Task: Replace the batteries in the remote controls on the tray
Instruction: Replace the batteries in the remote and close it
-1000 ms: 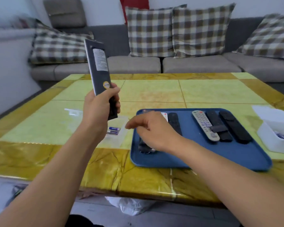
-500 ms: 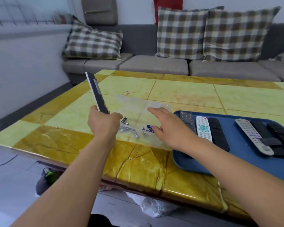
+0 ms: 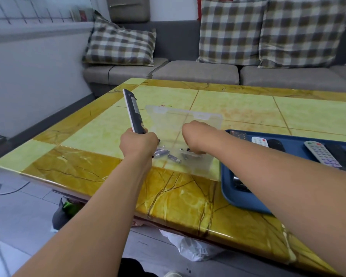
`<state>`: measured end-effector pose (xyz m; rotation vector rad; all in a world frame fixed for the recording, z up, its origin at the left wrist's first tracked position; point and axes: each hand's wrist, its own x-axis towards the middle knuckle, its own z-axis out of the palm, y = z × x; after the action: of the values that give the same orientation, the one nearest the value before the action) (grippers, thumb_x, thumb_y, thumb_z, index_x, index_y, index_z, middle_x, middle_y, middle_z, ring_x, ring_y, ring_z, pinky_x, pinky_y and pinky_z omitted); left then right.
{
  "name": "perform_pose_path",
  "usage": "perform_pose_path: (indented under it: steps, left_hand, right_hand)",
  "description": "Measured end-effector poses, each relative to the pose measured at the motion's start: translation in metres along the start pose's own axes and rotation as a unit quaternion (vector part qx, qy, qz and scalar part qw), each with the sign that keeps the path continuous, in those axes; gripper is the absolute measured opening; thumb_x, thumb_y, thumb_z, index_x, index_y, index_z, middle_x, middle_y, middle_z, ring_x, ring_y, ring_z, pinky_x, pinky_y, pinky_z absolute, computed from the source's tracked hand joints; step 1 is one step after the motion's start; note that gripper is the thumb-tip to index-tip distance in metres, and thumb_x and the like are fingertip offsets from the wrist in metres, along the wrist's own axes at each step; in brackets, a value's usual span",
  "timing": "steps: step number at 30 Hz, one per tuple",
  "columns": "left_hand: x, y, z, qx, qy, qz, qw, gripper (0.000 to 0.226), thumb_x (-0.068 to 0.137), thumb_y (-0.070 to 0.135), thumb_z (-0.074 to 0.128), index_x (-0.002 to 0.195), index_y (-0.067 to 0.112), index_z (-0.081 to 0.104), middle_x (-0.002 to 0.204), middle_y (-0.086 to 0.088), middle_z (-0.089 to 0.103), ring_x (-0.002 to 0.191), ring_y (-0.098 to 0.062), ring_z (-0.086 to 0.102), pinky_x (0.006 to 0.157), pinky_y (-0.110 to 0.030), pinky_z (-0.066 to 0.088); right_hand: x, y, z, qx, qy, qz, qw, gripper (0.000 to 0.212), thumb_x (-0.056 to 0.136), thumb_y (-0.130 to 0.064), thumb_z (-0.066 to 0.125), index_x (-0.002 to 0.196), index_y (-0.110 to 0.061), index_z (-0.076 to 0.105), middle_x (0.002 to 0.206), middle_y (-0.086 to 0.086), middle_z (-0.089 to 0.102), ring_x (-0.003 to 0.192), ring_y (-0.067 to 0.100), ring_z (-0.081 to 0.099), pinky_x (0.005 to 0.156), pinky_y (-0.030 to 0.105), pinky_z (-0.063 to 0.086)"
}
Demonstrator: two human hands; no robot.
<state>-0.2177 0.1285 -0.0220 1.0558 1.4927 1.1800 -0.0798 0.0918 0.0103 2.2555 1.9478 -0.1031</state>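
My left hand (image 3: 138, 143) grips the lower end of a long dark remote (image 3: 132, 110), held upright with its back side facing right. My right hand (image 3: 196, 137) is bent down over a clear plastic lid (image 3: 185, 124) lying on the table, its fingers closed down among several loose batteries (image 3: 168, 154); whether it holds one is hidden. The blue tray (image 3: 240, 198) lies at the right with several remotes on it, among them a grey one (image 3: 322, 153) and a white one (image 3: 260, 141).
The yellow marble table (image 3: 168, 192) has its near edge below my arms. A grey sofa (image 3: 196, 70) with checked cushions stands behind it. A white plastic bag (image 3: 194, 248) and a dark bag (image 3: 63, 210) lie on the floor under the table edge.
My right hand moved left off the tray, reached the batteries on the clear lid and curled its fingers down on them. My left hand lowered the remote. The view swung left.
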Motion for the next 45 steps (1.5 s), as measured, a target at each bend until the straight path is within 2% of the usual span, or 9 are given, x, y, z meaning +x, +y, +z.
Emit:
perform_pose_path:
  steps: [9, 12, 16, 22, 27, 31, 38, 42, 45]
  left_hand:
    - [0.005, -0.001, 0.001, -0.020, 0.013, -0.064, 0.998, 0.029, 0.083, 0.000, 0.069, 0.105, 0.009, 0.052, 0.081, -0.008, 0.053, 0.068, -0.027, 0.054, 0.053, -0.029, 0.047]
    - [0.007, -0.003, 0.003, -0.023, 0.016, -0.060, 0.998, 0.032, 0.082, -0.001, 0.070, 0.107, 0.009, 0.052, 0.083, -0.008, 0.053, 0.071, -0.028, 0.055, 0.055, -0.030, 0.047]
    - [0.008, -0.004, 0.003, -0.020, 0.016, -0.057, 0.998, 0.034, 0.082, 0.000, 0.070, 0.109, 0.009, 0.052, 0.088, -0.010, 0.054, 0.074, -0.029, 0.056, 0.053, -0.029, 0.046]
    - [0.005, -0.003, 0.008, -0.026, 0.021, -0.057, 0.998, 0.031, 0.085, 0.001, 0.068, 0.112, 0.008, 0.053, 0.080, -0.007, 0.051, 0.071, -0.028, 0.054, 0.051, -0.028, 0.042]
    - [0.003, -0.003, 0.010, -0.034, 0.026, -0.062, 0.997, 0.026, 0.088, 0.002, 0.066, 0.109, 0.009, 0.052, 0.079, -0.006, 0.051, 0.060, -0.021, 0.050, 0.049, -0.027, 0.044]
    - [0.011, 0.000, 0.007, -0.048, 0.006, -0.124, 0.991, 0.031, 0.083, -0.004, 0.067, 0.108, 0.003, 0.052, 0.079, -0.009, 0.053, 0.060, -0.024, 0.050, 0.050, -0.028, 0.045]
    - [0.024, -0.002, -0.005, -0.110, 0.000, -0.205, 0.973, 0.043, 0.083, -0.002, 0.071, 0.120, 0.004, 0.052, 0.076, -0.006, 0.052, 0.049, -0.014, 0.047, 0.044, -0.026, 0.048]
    - [0.027, -0.003, -0.005, -0.111, 0.003, -0.196, 0.974, 0.043, 0.083, -0.005, 0.069, 0.121, 0.001, 0.051, 0.074, -0.007, 0.052, 0.051, -0.015, 0.047, 0.044, -0.025, 0.049]
    - [0.024, -0.002, -0.004, -0.104, 0.008, -0.201, 0.974, 0.040, 0.083, -0.006, 0.068, 0.118, 0.001, 0.050, 0.074, -0.007, 0.052, 0.050, -0.015, 0.047, 0.045, -0.025, 0.049]
  right_hand:
    - [0.018, 0.010, 0.011, -0.016, -0.058, -0.031, 0.998, 0.031, 0.075, 0.010, 0.058, 0.059, -0.014, 0.046, 0.066, 0.009, 0.040, 0.068, 0.022, 0.036, 0.051, 0.027, 0.028]
    - [0.016, 0.018, 0.011, 0.056, -0.031, -0.055, 0.996, 0.014, 0.082, 0.003, 0.061, 0.085, -0.002, 0.074, 0.074, 0.013, 0.065, 0.063, 0.020, 0.048, 0.051, 0.025, 0.039]
    - [0.003, 0.032, 0.012, 0.147, 0.005, -0.105, 0.983, 0.010, 0.088, -0.006, 0.066, 0.082, -0.012, 0.071, 0.081, 0.000, 0.065, 0.069, 0.012, 0.058, 0.054, 0.017, 0.040]
    - [0.005, 0.029, 0.016, 0.127, 0.018, -0.094, 0.987, 0.034, 0.094, -0.023, 0.066, 0.125, -0.012, 0.060, 0.117, 0.005, 0.054, 0.102, 0.024, 0.058, 0.079, 0.029, 0.045]
    - [0.009, 0.012, 0.014, 0.015, 0.031, -0.053, 0.998, 0.031, 0.096, -0.019, 0.061, 0.073, -0.010, 0.043, 0.074, 0.005, 0.043, 0.062, 0.023, 0.047, 0.054, 0.031, 0.039]
    - [0.016, -0.002, 0.005, -0.031, 0.024, -0.037, 0.999, 0.015, 0.091, -0.005, 0.059, 0.087, -0.010, 0.045, 0.078, 0.005, 0.042, 0.064, 0.020, 0.046, 0.055, 0.032, 0.038]
    - [0.029, -0.002, 0.008, -0.082, -0.035, -0.051, 0.995, 0.029, 0.087, 0.004, 0.056, 0.063, -0.008, 0.045, 0.062, 0.008, 0.044, 0.051, 0.020, 0.040, 0.043, 0.026, 0.031]
    - [0.036, 0.010, 0.014, 0.139, -0.069, -0.043, 0.987, 0.036, 0.100, -0.019, 0.052, 0.065, -0.008, 0.047, 0.063, 0.010, 0.044, 0.056, 0.025, 0.047, 0.050, 0.027, 0.040]
    - [0.031, 0.019, 0.014, 0.413, -0.112, -0.016, 0.904, 0.020, 0.103, -0.017, 0.047, 0.086, -0.009, 0.055, 0.068, 0.005, 0.041, 0.052, 0.015, 0.038, 0.046, 0.022, 0.033]
